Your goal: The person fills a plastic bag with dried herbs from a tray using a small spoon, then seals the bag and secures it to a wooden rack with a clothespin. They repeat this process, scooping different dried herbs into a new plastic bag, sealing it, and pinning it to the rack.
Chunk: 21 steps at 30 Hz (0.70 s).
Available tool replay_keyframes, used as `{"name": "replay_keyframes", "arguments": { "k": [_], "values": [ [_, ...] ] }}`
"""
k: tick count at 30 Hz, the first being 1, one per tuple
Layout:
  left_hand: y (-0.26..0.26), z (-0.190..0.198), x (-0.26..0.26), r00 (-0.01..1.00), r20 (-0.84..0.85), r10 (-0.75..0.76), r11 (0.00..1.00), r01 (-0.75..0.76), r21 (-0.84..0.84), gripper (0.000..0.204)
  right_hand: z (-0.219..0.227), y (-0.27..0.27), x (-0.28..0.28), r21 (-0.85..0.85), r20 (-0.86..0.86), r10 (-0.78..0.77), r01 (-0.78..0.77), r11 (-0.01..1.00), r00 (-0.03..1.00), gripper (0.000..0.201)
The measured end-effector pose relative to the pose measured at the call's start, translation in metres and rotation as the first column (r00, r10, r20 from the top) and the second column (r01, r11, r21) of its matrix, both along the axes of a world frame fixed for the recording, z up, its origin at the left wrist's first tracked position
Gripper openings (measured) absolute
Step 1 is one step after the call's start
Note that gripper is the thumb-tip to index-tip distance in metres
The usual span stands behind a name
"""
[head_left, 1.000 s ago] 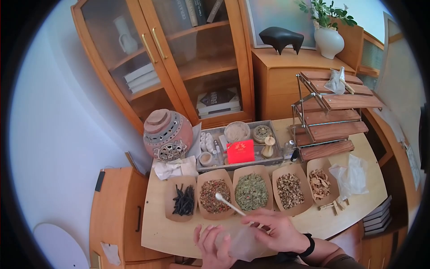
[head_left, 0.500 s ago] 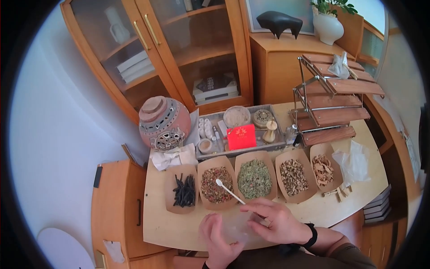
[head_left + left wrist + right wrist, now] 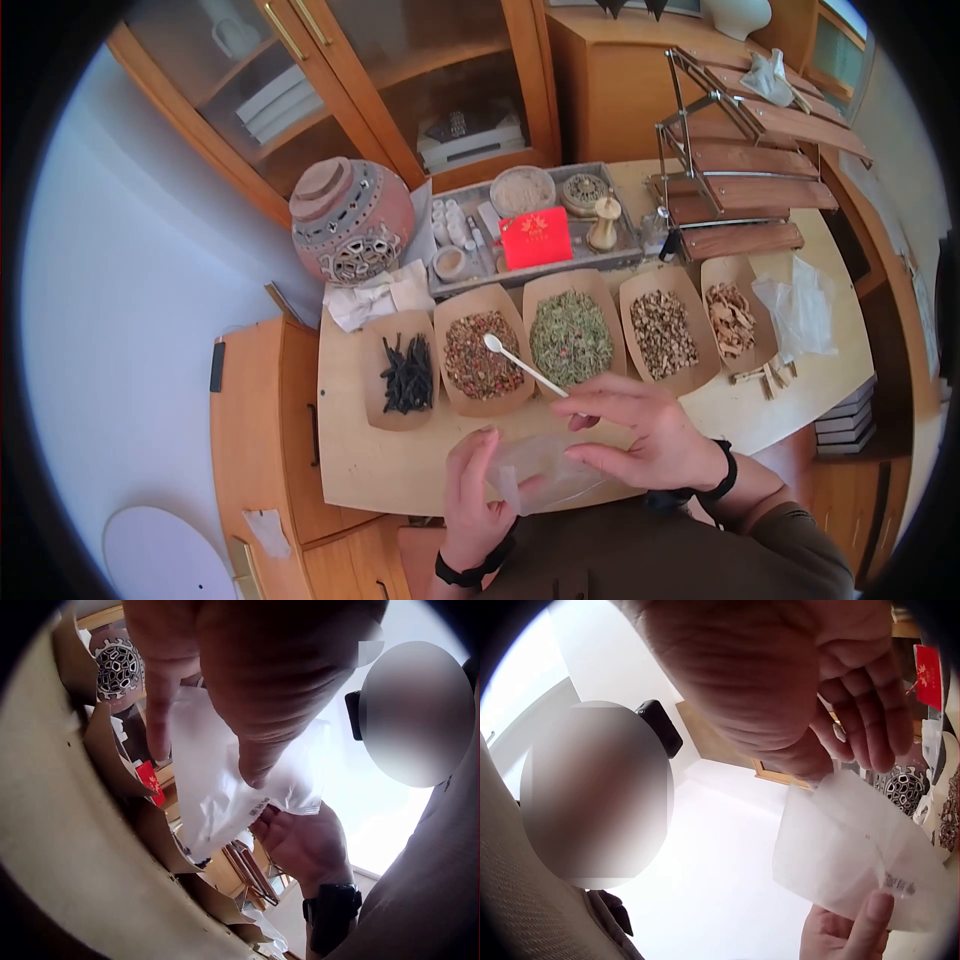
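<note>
One creased, translucent plastic bag (image 3: 206,780), marked with small dark print (image 3: 900,885), is pinched in our left hand (image 3: 480,500); our right hand (image 3: 645,435), grip curled, holds a slender white spoon (image 3: 525,367).

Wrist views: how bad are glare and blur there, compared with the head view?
Left wrist: background blown white at right, oval patch blurred. Right wrist: oval blur at left, plastic bag pale. Head: softer light, tabletop bowed, corners black.

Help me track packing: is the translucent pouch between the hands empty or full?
Apparently empty: the translucent pouch looks thin and pale, with no herbs showing through in any view.
</note>
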<state>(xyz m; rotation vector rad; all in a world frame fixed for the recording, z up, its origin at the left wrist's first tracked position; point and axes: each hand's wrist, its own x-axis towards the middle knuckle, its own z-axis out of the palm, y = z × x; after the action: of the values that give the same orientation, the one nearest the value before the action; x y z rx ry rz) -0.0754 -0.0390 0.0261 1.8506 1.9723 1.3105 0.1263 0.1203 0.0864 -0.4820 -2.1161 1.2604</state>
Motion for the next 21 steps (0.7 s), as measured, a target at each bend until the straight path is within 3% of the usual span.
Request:
{"name": "replay_keyframes", "arguments": {
  "k": [4, 6, 8, 9, 13, 15, 19, 21],
  "values": [
    [-0.01, -0.006, -0.005, 0.998, 0.016, -0.06, 0.997, 0.061, -0.056, 0.089, 0.004, 0.002, 0.007, -0.017, -0.063, -0.03, 0.029, 0.999, 0.998, 0.036],
    [-0.018, -0.013, -0.005, 0.975, 0.221, 0.001, 0.982, 0.041, -0.187, 0.082, 0.004, 0.007, 0.015, -0.008, -0.078, -0.055, 0.054, 0.998, 0.995, 0.03],
    [-0.019, -0.014, -0.005, 0.96, 0.279, 0.006, 0.982, 0.048, -0.185, 0.08, 0.001, 0.016, 0.028, -0.02, -0.087, -0.21, 0.209, 0.978, 0.974, 0.023],
    [-0.019, -0.016, -0.004, 0.943, 0.333, 0.014, 0.98, 0.052, -0.19, 0.079, -0.001, 0.019, 0.033, -0.01, -0.084, -0.212, 0.212, 0.977, 0.974, 0.023],
    [-0.018, -0.03, -0.004, 0.921, 0.388, 0.042, 0.979, 0.038, -0.198, 0.073, -0.017, 0.023, 0.054, -0.107, 0.023, -0.322, 0.322, 0.941, 0.947, 0.021],
    [-0.013, -0.03, -0.003, 0.927, 0.375, 0.022, 0.983, 0.049, -0.179, 0.069, -0.023, 0.02, 0.061, -0.286, 0.112, -0.302, 0.322, 0.903, 0.947, 0.02],
    [-0.006, -0.037, -0.003, 0.92, 0.393, 0.008, 0.982, 0.067, -0.176, 0.068, -0.036, 0.019, 0.062, -0.313, 0.099, -0.304, 0.32, 0.894, 0.947, 0.02],
    [-0.005, -0.038, -0.002, 0.921, 0.388, 0.026, 0.981, 0.052, -0.188, 0.068, -0.034, 0.016, 0.058, -0.198, 0.121, -0.326, 0.344, 0.918, 0.938, 0.022]
  ]
}}
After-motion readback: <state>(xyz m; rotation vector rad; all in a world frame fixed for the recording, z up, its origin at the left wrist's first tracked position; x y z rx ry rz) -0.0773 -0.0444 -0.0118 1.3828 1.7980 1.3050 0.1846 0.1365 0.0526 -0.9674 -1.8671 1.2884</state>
